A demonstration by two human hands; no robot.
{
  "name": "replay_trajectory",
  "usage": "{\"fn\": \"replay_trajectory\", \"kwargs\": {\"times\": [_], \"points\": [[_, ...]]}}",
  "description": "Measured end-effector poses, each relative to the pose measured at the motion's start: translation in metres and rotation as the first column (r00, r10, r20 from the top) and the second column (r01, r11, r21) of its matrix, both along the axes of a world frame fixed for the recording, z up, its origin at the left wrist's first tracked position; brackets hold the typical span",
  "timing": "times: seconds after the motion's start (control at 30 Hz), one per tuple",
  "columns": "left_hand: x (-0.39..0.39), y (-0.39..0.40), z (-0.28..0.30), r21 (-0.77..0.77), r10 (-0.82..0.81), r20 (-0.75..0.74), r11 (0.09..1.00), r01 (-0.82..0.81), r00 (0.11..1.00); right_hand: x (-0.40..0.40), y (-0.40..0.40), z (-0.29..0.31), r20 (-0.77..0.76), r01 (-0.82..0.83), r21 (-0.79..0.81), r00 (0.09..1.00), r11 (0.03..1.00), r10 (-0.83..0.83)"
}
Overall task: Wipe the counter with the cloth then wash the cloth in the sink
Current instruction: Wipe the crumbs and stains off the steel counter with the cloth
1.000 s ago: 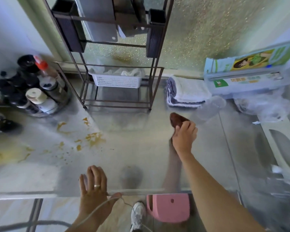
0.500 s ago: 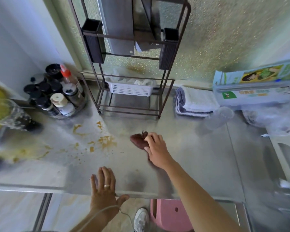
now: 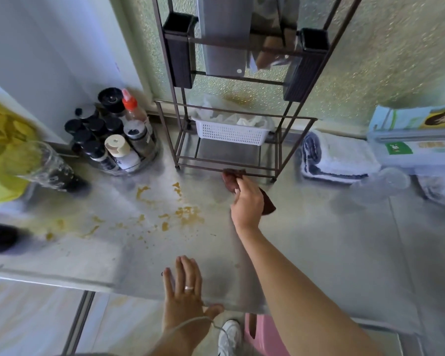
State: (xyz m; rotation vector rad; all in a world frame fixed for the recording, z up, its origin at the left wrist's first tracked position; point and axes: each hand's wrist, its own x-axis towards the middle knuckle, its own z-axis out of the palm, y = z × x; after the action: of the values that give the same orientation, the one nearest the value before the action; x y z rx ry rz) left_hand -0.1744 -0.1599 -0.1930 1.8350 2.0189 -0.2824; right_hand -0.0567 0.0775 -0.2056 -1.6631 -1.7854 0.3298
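We saw the right hand (image 3: 247,201) reaching far across the counter (image 3: 319,240), its fingers curled over a dark reddish-brown cloth (image 3: 231,178) and pressing it down onto the steel surface. The cloth lay at the foot of the wire rack (image 3: 231,165), one end poking out beyond the fingertips and touching or just short of the rack's lowest bar, the other end showing past the hand's right side. How tightly the thumb closed under the cloth we could not tell, since the back of the hand hid it.

The left hand (image 3: 184,291) lay flat on the near edge of the counter, fingers straight and close together, thumb spread out to the side along the edge, holding nothing. A ring (image 3: 189,288) showed on one finger, and a thin cable (image 3: 190,322) crossed the wrist.

Yellow-brown spill marks (image 3: 188,214) were scattered on the counter to the left of the cloth, near it but not under it. A cluster of bottles and jars (image 3: 113,134) stood in the back left corner, a white basket (image 3: 231,132) sat inside the rack, and a folded towel (image 3: 337,158) lay to the rack's right.
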Motion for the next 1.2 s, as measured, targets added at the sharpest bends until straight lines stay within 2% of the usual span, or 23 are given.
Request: {"fn": "replay_trajectory", "kwargs": {"times": [0.07, 0.13, 0.17, 0.2, 0.23, 0.27, 0.33, 0.5, 0.57, 0.67, 0.77, 0.83, 0.93, 1.0, 1.1, 1.2], "points": [[-0.001, -0.003, 0.002, 0.008, -0.012, -0.008, 1.000, 0.013, 1.000, 0.005, -0.023, 0.003, 0.030, -0.218, -0.048, 0.975, 0.975, 0.220], [-0.001, -0.003, 0.005, 0.018, -0.014, -0.012, 1.000, 0.014, 1.000, 0.014, -0.055, 0.012, 0.031, -0.458, -0.119, 0.885, 0.881, 0.464], [-0.001, -0.003, 0.006, 0.017, -0.017, -0.005, 1.000, 0.017, 1.000, 0.022, -0.061, 0.017, 0.019, -0.519, -0.151, 0.849, 0.841, 0.527], [0.000, -0.004, 0.007, 0.017, -0.017, -0.001, 1.000, 0.017, 1.000, 0.032, -0.061, 0.020, 0.018, -0.514, -0.146, 0.853, 0.846, 0.521], [0.000, -0.004, 0.006, 0.025, -0.016, -0.003, 1.000, 0.016, 1.000, 0.040, -0.056, 0.023, 0.029, -0.438, -0.115, 0.896, 0.892, 0.444], [-0.001, -0.003, 0.004, 0.032, -0.016, -0.005, 0.999, 0.016, 1.000, 0.049, -0.049, 0.023, 0.037, -0.316, -0.078, 0.947, 0.946, 0.319], [0.001, -0.003, 0.001, 0.028, -0.008, -0.008, 1.000, 0.008, 1.000, 0.058, -0.031, 0.016, 0.042, -0.120, -0.054, 0.992, 0.991, 0.122], [0.002, 0.000, -0.006, 0.017, 0.001, -0.021, 1.000, -0.001, 1.000, -0.005, -0.001, -0.004, 0.050, 0.149, -0.057, 0.988, 0.987, -0.146], [0.001, 0.000, -0.010, 0.061, -0.004, -0.030, 0.998, 0.005, 1.000, -0.025, 0.005, -0.005, 0.018, 0.198, -0.017, 0.980, 0.980, -0.197], [0.001, -0.003, -0.013, 0.096, -0.017, -0.025, 0.995, 0.019, 1.000, -0.019, 0.004, -0.010, 0.034, 0.146, 0.016, 0.989, 0.989, -0.147], [0.000, -0.005, -0.010, 0.063, -0.037, -0.075, 0.997, 0.041, 0.997, -0.010, -0.007, -0.012, 0.033, -0.088, -0.026, 0.996, 0.996, 0.089], [-0.001, -0.005, -0.008, 0.036, -0.037, -0.070, 0.999, 0.040, 0.997, -0.010, -0.029, -0.005, 0.003, -0.306, -0.099, 0.951, 0.947, 0.308], [-0.002, -0.005, -0.004, 0.037, -0.040, -0.049, 0.998, 0.042, 0.998, 0.004, -0.053, 0.017, -0.093, -0.546, -0.259, 0.835, 0.797, 0.543], [-0.002, -0.004, -0.004, 0.050, -0.027, -0.025, 0.998, 0.028, 0.999, 0.025, -0.052, 0.036, -0.207, -0.542, -0.368, 0.840, 0.756, 0.501], [0.000, -0.002, -0.004, 0.058, -0.016, 0.010, 0.998, 0.015, 1.000, 0.052, -0.040, 0.055, -0.264, -0.359, -0.388, 0.926, 0.849, 0.271], [0.001, -0.003, -0.003, 0.085, -0.019, 0.026, 0.996, 0.016, 0.999, 0.061, -0.030, 0.054, -0.250, -0.236, -0.303, 0.955, 0.923, 0.162]]}}
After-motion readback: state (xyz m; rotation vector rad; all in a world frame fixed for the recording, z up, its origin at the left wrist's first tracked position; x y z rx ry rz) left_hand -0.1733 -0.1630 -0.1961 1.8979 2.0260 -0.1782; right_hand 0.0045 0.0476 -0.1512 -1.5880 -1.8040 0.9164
